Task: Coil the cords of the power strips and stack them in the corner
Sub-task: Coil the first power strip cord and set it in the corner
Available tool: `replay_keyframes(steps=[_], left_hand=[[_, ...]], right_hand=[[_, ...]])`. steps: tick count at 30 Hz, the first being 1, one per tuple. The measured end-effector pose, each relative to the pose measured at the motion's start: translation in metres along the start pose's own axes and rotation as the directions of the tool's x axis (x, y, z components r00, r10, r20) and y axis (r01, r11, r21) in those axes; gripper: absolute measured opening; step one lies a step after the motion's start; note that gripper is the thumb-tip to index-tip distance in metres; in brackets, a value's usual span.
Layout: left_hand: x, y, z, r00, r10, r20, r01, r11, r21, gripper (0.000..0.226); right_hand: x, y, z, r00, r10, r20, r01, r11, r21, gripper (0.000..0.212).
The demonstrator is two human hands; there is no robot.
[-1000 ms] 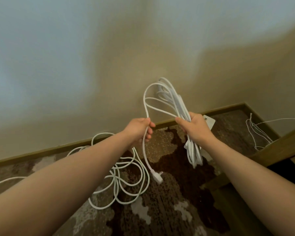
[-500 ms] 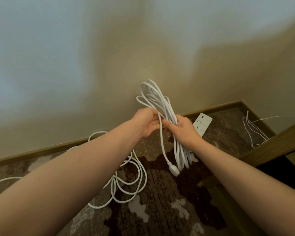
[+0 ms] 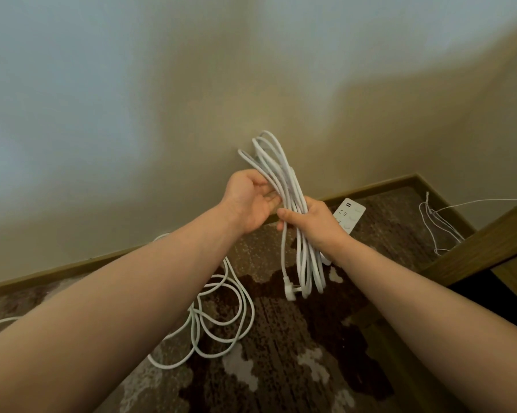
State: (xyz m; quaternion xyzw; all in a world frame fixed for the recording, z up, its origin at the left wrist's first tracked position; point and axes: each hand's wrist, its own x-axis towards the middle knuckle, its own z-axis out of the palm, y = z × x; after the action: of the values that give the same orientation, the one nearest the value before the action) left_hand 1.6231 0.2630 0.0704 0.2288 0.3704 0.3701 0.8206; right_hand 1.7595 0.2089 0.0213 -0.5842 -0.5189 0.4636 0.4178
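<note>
Since a moment back: last loop gathered in, left hand [image 3: 248,201] brought across from the side to meet the bundle, plug [image 3: 290,293] now dangling free below the right fist instead of trailing from the left.

Right hand [image 3: 313,222]: fingers and thumb curled tight round the middle of the coiled cord [image 3: 284,180], loops standing up above the fist and hanging down beneath it. Power strip [image 3: 349,214] showing just past the knuckles on the far side, apparently held along with the coil, though the contact itself hidden. Left hand: palm turned up, fingers half open, fingertips touching the loops just above the right fist, closed on nothing.

Probably the finishing of this coil. Best done by keeping the right fist firm at the middle, evening the upper loops with the left, then wrapping or tucking the short plug end so nothing springs loose. Risk of slipping strands if the fist relaxes early.

Down and left of the grip: a second cord [image 3: 221,317] lying in loose rings on the carpet [image 3: 281,368], not yet coiled. Corner [image 3: 416,177] up and right of the grip, nothing stacked there yet.
</note>
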Motion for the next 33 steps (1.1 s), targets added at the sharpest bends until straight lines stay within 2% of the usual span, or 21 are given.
replay_keyframes(steps=[3, 5, 7, 10, 14, 16, 19, 22, 25, 27, 29, 33], left_hand=[[-0.002, -0.002, -0.004, 0.993, 0.008, 0.117, -0.027, 0.986, 0.167, 0.04], [0.001, -0.005, -0.003, 0.992, 0.024, 0.127, -0.056, 0.964, 0.259, 0.037], [0.009, -0.008, 0.0, 0.998, 0.054, 0.027, -0.059, 0.966, 0.25, 0.05], [0.024, -0.008, 0.0, 0.992, 0.062, -0.113, -0.04, 0.982, 0.186, 0.043], [0.039, -0.012, -0.001, 0.99, 0.004, -0.141, 0.019, 0.987, 0.16, 0.051], [0.047, -0.015, -0.002, 0.99, -0.018, -0.139, 0.043, 0.983, 0.179, 0.039], [0.059, -0.024, 0.001, 0.99, -0.03, -0.136, 0.055, 0.981, 0.185, 0.022], [0.069, -0.037, 0.011, 0.988, 0.004, -0.153, 0.044, 0.95, 0.308, 0.024], [0.081, -0.04, 0.03, 0.988, 0.052, -0.147, 0.011, 0.917, 0.4, 0.024], [0.087, -0.036, 0.041, 0.994, 0.06, -0.091, -0.019, 0.915, 0.403, 0.023], [0.092, -0.033, 0.049, 0.999, 0.011, 0.039, -0.026, 0.909, 0.416, 0.026], [0.1, -0.03, 0.06, 0.946, -0.105, 0.307, -0.086, 0.832, 0.548, 0.022]], right_hand=[[0.001, -0.001, -0.001, 1.0, 0.016, -0.005, -0.016, 1.0, -0.016, 0.009], [0.0, -0.001, 0.0, 1.0, 0.019, 0.011, -0.019, 0.999, -0.033, 0.009], [-0.002, 0.0, 0.003, 0.999, 0.002, 0.035, 0.001, 0.997, -0.083, 0.009], [-0.006, 0.005, 0.007, 0.997, -0.029, 0.069, 0.041, 0.983, -0.178, 0.013], [-0.01, 0.018, 0.007, 0.994, -0.017, 0.106, 0.041, 0.971, -0.236, 0.014], [-0.009, 0.022, 0.005, 0.993, -0.012, 0.113, 0.04, 0.968, -0.249, 0.015], [-0.008, 0.03, 0.001, 0.992, 0.004, 0.124, 0.019, 0.983, -0.184, 0.011], [-0.013, 0.05, 0.003, 0.99, 0.086, 0.114, -0.083, 0.996, -0.028, 0.008], [-0.013, 0.069, -0.007, 0.993, 0.12, 0.021, -0.119, 0.993, -0.025, 0.019], [-0.008, 0.075, -0.019, 0.992, 0.129, -0.017, -0.129, 0.992, -0.016, 0.022], [-0.005, 0.079, -0.029, 0.992, 0.122, -0.035, -0.122, 0.992, -0.017, 0.025], [0.0, 0.08, -0.033, 0.991, 0.133, -0.033, -0.132, 0.991, 0.023, 0.033]])
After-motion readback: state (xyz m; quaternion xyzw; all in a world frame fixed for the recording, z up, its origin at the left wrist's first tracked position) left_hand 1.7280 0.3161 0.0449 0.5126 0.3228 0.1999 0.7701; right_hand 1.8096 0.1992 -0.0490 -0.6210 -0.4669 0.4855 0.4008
